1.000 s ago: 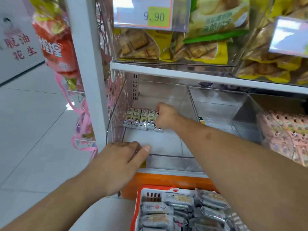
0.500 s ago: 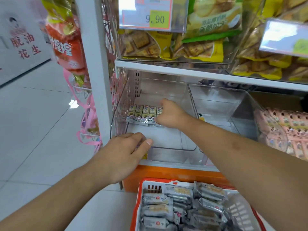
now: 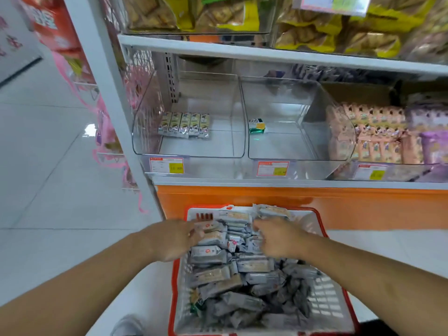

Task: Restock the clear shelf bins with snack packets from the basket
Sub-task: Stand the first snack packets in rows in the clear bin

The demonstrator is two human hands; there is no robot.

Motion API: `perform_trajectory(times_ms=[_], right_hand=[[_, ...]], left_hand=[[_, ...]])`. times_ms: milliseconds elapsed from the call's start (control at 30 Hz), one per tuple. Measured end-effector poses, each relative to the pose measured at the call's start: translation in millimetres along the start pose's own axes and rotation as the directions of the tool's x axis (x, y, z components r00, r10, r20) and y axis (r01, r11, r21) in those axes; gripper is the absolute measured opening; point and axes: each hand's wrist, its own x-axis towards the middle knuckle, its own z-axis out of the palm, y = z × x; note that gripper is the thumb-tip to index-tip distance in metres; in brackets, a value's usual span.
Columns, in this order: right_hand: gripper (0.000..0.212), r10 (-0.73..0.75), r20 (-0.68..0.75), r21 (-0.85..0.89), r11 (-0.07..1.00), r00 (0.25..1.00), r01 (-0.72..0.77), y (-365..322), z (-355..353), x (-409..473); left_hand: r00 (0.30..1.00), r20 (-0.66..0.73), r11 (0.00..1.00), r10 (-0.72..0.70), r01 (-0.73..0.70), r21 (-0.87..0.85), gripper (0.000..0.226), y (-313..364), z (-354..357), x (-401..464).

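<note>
A red-rimmed white basket (image 3: 175, 275) on the floor holds several grey snack packets (image 3: 230, 280). My left hand (image 3: 173, 240) is at the basket's far left corner, its fingertips on a packet. My right hand (image 3: 278, 238) reaches down into the pile near the far middle, fingers bent among the packets. Blur hides whether either hand holds a packet. Above, the clear left shelf bin (image 3: 189, 152) holds one row of several small packets (image 3: 184, 124) standing at its back left.
The middle clear bin (image 3: 278, 151) holds a single green-and-yellow packet (image 3: 257, 126). Pink packets (image 3: 375, 132) fill the right bin. Yellow snack bags (image 3: 218, 13) sit on the shelf above. An orange base panel (image 3: 351, 207) runs behind the basket. Pink hanging goods (image 3: 106, 132) flank the white post.
Both hands left the shelf and dropped to the basket. My right hand came out of the left bin, my left hand off its front edge. The view tilted down.
</note>
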Motion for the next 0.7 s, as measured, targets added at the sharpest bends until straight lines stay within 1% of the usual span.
perform_trajectory(times_ms=[67,133,200,267,333,433,467,567,600,633,700], right_hand=[[0.055,0.079,0.056,-0.052,0.996,0.995,-0.076,13,25,1],[0.071,0.111,0.049,-0.091,0.990,0.993,-0.106,21,46,4],[0.076,0.119,0.063,-0.132,0.985,0.991,-0.110,25,58,3],[0.070,0.120,0.059,-0.113,0.987,0.991,-0.113,22,62,1],[0.064,0.086,0.050,-0.109,0.991,0.995,-0.080,15,64,-3],[0.061,0.049,0.089,-0.152,0.988,0.995,-0.035,5,70,-7],[0.059,0.044,0.080,-0.162,0.986,0.996,-0.030,4,71,-8],[0.031,0.030,0.006,-0.158,0.987,1.000,-0.029,6,62,-7],[0.029,0.028,-0.017,-0.150,0.988,0.999,-0.030,8,57,-7],[0.031,0.027,-0.027,-0.143,0.989,0.999,-0.031,11,51,-8],[0.037,0.000,-0.060,-0.113,0.994,0.998,-0.007,17,35,-10]], left_hand=[[0.995,0.078,0.998,-0.055,0.053,0.030,0.050,-4,20,5],[0.989,0.110,0.995,-0.096,0.093,0.032,0.043,-7,33,9],[0.987,0.110,0.993,-0.118,0.117,0.020,0.043,-6,40,11],[0.987,0.098,0.991,-0.130,0.131,0.000,0.043,-4,43,13],[0.986,0.097,0.990,-0.137,0.139,-0.007,0.043,-1,43,12],[0.985,0.099,0.990,-0.139,0.139,0.000,0.042,3,41,12],[0.985,0.100,0.990,-0.142,0.141,0.018,0.042,4,40,11],[0.986,0.085,0.986,-0.142,0.133,0.104,0.042,8,33,10],[0.987,0.073,0.983,-0.140,0.130,0.132,0.041,9,28,10],[0.989,0.056,0.981,-0.133,0.124,0.148,0.039,12,22,8],[0.994,0.019,0.987,-0.107,0.104,0.124,0.033,18,10,6]])
